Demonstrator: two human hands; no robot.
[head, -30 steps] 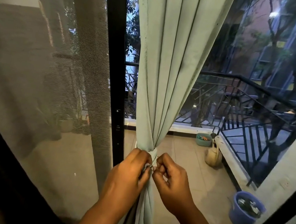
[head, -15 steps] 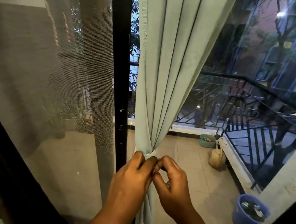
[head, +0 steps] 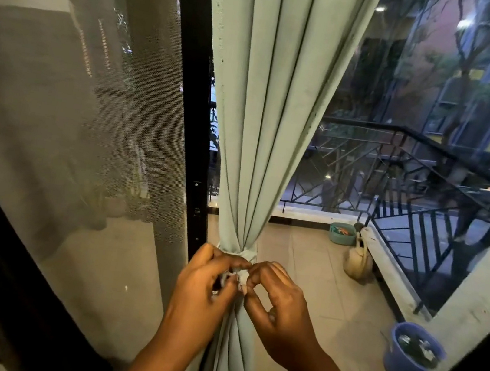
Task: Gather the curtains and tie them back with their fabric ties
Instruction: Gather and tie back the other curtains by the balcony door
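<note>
Now the left hand (head: 206, 287) and right hand (head: 278, 301), apart a moment ago, pinch the fabric tie (head: 238, 275) ends just below the band cinching the curtain (head: 265, 125), so the knot looks nearly finished.

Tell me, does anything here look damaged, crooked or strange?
Nothing stands out. The curtain hangs in even folds, cinched by its tie. The left hand and the right hand pinch the tie ends. Outside, the blue bucket stands upright.
</note>
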